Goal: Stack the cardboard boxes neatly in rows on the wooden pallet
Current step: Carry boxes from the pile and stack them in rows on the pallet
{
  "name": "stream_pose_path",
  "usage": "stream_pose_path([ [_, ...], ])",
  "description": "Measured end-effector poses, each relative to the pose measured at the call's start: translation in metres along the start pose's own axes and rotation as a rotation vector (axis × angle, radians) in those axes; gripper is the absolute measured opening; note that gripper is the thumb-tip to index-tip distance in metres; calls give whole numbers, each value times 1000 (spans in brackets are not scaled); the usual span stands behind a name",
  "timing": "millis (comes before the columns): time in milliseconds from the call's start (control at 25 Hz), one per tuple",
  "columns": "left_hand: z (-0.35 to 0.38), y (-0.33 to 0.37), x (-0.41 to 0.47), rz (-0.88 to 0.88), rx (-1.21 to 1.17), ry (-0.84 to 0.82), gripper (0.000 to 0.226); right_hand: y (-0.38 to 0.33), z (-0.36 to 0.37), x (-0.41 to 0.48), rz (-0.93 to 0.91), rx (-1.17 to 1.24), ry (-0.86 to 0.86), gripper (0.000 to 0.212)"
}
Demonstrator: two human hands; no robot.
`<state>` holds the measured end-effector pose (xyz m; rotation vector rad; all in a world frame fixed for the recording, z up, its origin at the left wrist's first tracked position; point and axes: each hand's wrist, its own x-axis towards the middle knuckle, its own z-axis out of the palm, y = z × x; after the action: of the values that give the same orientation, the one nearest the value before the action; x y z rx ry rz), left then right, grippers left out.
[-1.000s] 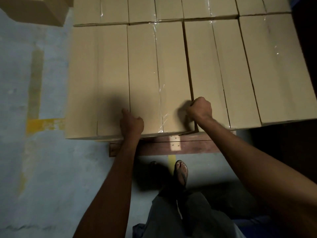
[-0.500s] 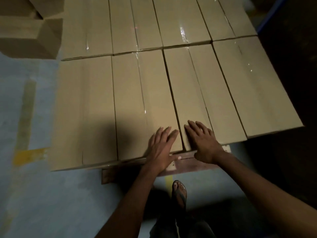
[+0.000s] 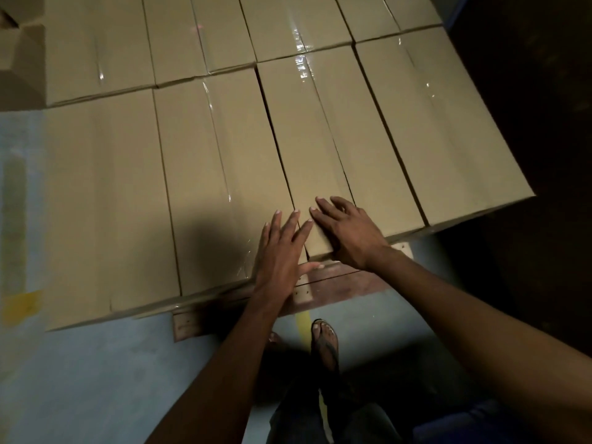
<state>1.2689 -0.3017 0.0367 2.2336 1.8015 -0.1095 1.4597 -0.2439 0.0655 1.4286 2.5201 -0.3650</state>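
Observation:
Several long, taped cardboard boxes lie side by side in rows on a dark wooden pallet (image 3: 336,285), whose near edge shows below them. My left hand (image 3: 282,248) lies flat, fingers straight, on the near end of the second box from the left (image 3: 221,174). My right hand (image 3: 344,230) rests with fingers spread on the near end of the neighbouring box (image 3: 323,149), at the seam between the two. A further box (image 3: 439,123) closes the front row on the right, and another (image 3: 105,200) on the left.
More cardboard boxes (image 3: 19,59) stand on the floor at the upper left. Blue-grey floor (image 3: 80,379) with a yellow mark (image 3: 22,304) lies left of the pallet. My sandalled foot (image 3: 325,342) stands close to the pallet's front edge. The right side is dark.
A second ago both hands were curled as fists on the box's near corners. They have opened flat and come together at the seam; the view has tilted closer.

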Motion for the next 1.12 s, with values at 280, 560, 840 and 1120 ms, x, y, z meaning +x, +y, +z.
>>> stream_pose_path([
  [280, 7, 4, 2, 46, 21, 88, 89, 14, 18, -16, -48, 25, 48, 107],
  [560, 1, 11, -1, -21, -18, 125, 88, -9, 22, -52, 112, 312, 316, 52],
  [840, 19, 69, 32, 175, 118, 220, 82, -11, 121, -30, 1386, 1526, 327, 13],
  [1120, 51, 95, 56, 270, 142, 411, 76, 16, 186, 23, 1695, 2374, 291, 49],
])
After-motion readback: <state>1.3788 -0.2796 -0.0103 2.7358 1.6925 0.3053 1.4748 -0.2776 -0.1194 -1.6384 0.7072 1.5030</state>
